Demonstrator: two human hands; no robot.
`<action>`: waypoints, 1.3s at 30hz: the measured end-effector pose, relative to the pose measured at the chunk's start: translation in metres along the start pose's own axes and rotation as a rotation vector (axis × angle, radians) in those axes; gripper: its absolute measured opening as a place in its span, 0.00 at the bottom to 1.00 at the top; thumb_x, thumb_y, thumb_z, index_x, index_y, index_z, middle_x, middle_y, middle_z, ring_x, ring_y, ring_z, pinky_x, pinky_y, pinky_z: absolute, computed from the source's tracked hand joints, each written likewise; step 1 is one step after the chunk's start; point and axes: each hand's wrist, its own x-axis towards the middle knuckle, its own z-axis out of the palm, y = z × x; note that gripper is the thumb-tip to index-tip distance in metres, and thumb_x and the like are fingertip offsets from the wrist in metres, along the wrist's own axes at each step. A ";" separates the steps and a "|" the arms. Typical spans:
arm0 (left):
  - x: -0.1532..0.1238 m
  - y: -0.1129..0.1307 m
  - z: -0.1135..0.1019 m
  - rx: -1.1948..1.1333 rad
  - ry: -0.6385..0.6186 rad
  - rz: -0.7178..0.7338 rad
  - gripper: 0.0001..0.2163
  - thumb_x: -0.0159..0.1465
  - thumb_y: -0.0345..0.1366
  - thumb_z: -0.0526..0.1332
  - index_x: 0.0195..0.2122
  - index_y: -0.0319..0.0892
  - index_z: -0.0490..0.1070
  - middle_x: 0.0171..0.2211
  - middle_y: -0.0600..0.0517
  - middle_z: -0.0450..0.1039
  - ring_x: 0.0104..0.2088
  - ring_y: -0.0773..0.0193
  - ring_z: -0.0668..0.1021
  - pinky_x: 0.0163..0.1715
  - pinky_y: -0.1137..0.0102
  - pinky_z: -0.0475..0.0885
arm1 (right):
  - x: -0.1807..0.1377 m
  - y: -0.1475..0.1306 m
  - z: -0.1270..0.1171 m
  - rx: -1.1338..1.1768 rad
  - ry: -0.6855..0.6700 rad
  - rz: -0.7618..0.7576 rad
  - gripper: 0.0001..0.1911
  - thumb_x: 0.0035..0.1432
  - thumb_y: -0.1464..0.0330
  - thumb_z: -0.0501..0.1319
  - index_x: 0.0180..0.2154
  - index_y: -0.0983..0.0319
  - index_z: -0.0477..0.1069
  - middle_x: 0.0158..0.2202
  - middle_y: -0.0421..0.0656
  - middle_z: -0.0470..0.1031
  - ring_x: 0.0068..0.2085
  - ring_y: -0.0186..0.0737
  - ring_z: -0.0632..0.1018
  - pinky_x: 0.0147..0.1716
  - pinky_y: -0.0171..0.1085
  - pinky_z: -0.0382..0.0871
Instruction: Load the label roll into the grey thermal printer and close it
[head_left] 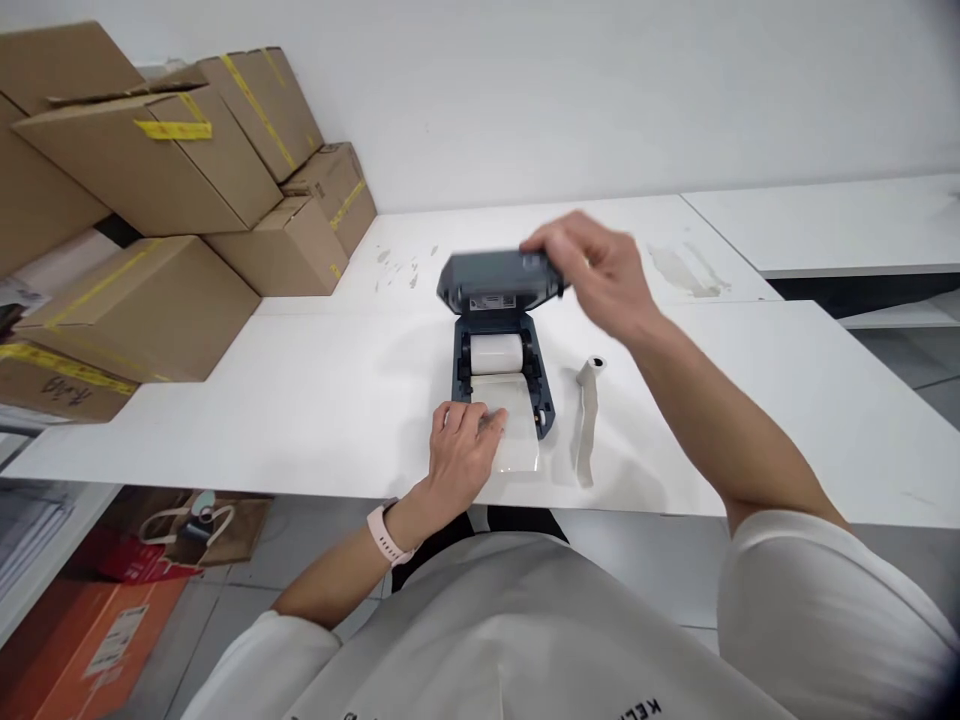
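Observation:
A dark grey label printer (546, 410) sits near the table's front edge with its lid (499, 275) raised. Inside lies a white label roll (496, 354), from which a label strip (517, 435) runs out over the printer's front. My left hand (461, 450) is at the front left of the printer, fingers curled and thumb over the strip, holding it down. My right hand (596, 270) grips the lid's upper right corner; the lid looks slightly blurred. Right of the printer, a small paper roll with a curling tail (589, 420) lies on the table.
Cardboard boxes (150, 300) with yellow tape are stacked at the left. The white table (337, 400) meets a white wall behind. Marks (686, 270) show on its surface at the back. Below left, an orange box (112, 640) and a paper bag (232, 530) stand on the floor.

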 end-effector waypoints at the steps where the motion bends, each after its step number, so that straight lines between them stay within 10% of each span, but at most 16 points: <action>1: -0.001 0.001 0.003 0.009 0.082 -0.003 0.12 0.67 0.27 0.63 0.50 0.43 0.77 0.37 0.46 0.77 0.39 0.58 0.75 0.45 0.61 0.70 | -0.018 -0.003 0.003 -0.003 -0.047 -0.025 0.25 0.72 0.46 0.53 0.43 0.56 0.80 0.46 0.44 0.83 0.51 0.45 0.81 0.55 0.48 0.75; 6: -0.012 0.004 0.005 0.003 0.367 0.033 0.27 0.67 0.39 0.67 0.66 0.42 0.65 0.61 0.35 0.72 0.65 0.47 0.70 0.64 0.49 0.65 | -0.102 0.001 0.023 -0.179 -0.324 -0.077 0.22 0.77 0.59 0.47 0.63 0.54 0.71 0.67 0.46 0.73 0.70 0.47 0.69 0.70 0.57 0.60; 10: -0.009 -0.002 0.000 -0.125 0.254 0.000 0.36 0.69 0.47 0.62 0.73 0.40 0.52 0.72 0.33 0.61 0.76 0.43 0.57 0.73 0.42 0.51 | -0.136 0.006 0.036 -0.293 -0.375 -0.023 0.26 0.77 0.60 0.44 0.70 0.53 0.63 0.74 0.43 0.61 0.77 0.46 0.57 0.74 0.58 0.51; 15: 0.003 -0.008 0.018 -0.190 -0.067 -0.017 0.33 0.73 0.48 0.53 0.75 0.36 0.51 0.70 0.35 0.65 0.74 0.44 0.62 0.75 0.42 0.45 | -0.151 0.008 0.052 -0.311 -0.242 0.001 0.27 0.77 0.62 0.43 0.71 0.55 0.61 0.75 0.45 0.59 0.76 0.46 0.57 0.74 0.59 0.54; 23: -0.006 -0.001 0.045 -0.154 -0.020 -0.059 0.28 0.71 0.45 0.53 0.67 0.33 0.66 0.65 0.35 0.72 0.69 0.44 0.71 0.72 0.45 0.59 | -0.160 0.008 0.079 -0.293 0.007 0.085 0.25 0.76 0.62 0.44 0.65 0.56 0.70 0.72 0.46 0.65 0.75 0.47 0.61 0.72 0.59 0.60; 39: -0.005 -0.003 0.049 -0.144 0.082 -0.033 0.28 0.71 0.46 0.53 0.66 0.34 0.70 0.63 0.36 0.74 0.67 0.44 0.74 0.70 0.46 0.64 | -0.140 0.000 0.083 -0.344 0.054 0.158 0.21 0.73 0.66 0.48 0.54 0.57 0.78 0.61 0.47 0.77 0.62 0.51 0.73 0.64 0.57 0.68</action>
